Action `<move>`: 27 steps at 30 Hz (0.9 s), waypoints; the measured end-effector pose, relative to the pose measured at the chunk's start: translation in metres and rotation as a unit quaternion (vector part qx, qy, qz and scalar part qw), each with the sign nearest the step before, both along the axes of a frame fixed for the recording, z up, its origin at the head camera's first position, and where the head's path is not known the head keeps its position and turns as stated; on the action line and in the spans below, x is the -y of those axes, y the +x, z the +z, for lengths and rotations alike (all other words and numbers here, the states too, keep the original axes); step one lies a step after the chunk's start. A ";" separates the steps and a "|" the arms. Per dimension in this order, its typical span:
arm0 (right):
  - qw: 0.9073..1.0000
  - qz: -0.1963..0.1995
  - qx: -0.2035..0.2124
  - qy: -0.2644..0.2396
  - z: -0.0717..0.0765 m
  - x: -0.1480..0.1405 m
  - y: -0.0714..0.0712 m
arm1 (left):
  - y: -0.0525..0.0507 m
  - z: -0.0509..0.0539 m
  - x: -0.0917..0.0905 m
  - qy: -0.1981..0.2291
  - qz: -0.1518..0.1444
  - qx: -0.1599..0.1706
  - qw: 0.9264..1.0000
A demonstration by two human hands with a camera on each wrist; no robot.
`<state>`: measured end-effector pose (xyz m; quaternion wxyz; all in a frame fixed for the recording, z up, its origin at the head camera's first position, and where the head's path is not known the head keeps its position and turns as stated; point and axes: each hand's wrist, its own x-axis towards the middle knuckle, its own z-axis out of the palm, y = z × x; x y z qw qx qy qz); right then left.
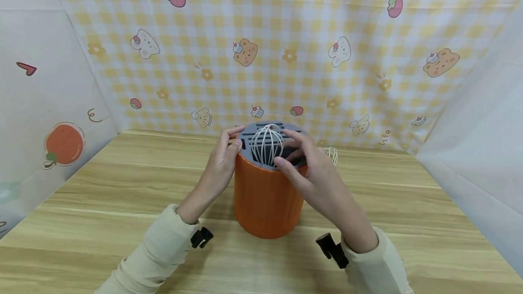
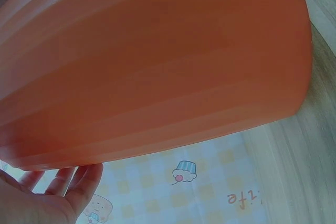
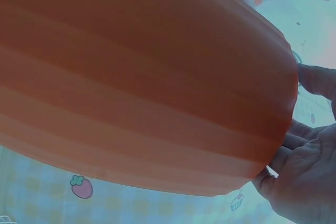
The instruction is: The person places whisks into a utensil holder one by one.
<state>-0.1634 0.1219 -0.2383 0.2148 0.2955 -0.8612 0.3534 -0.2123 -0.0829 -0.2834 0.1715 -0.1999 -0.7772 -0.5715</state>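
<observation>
An orange round utensil holder (image 1: 267,203) with a grey slotted lid (image 1: 249,154) stands upright on the table. A whisk (image 1: 267,144) with pale wires pokes up through the lid's large front opening, loops upward; its lower part is hidden inside. My left hand (image 1: 220,158) grips the holder's upper left side, thumb by the rim; in the left wrist view, its fingers (image 2: 86,182) lie against the orange wall. Over the right part of the lid is my right hand (image 1: 312,171), fingers spread and bent, thumb beside the whisk's wires. It does not visibly pinch them.
Behind the holder to the right, a second whisk (image 1: 332,154) shows partly past my right hand. The wooden table (image 1: 163,167) runs back to a yellow checked cloth (image 1: 286,80). White cloth walls (image 1: 37,103) close off both sides.
</observation>
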 end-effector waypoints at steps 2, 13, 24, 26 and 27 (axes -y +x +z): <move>1.000 0.000 0.002 -0.001 0.001 -0.001 0.000 | 0.000 0.000 0.000 0.000 0.001 -0.001 1.000; 0.997 -0.023 -0.011 -0.071 0.008 -0.019 -0.002 | 0.000 -0.001 0.000 0.000 -0.004 -0.009 1.000; 0.992 -0.099 -0.007 -0.078 0.011 -0.051 -0.016 | 0.000 -0.001 0.000 -0.002 0.000 -0.001 1.000; 0.990 -0.117 0.009 -0.074 0.010 -0.057 -0.020 | 0.000 -0.001 0.000 -0.002 0.000 0.001 1.000; 0.990 -0.124 0.017 -0.071 0.009 -0.059 -0.023 | 0.000 -0.001 0.000 -0.002 0.000 0.002 1.000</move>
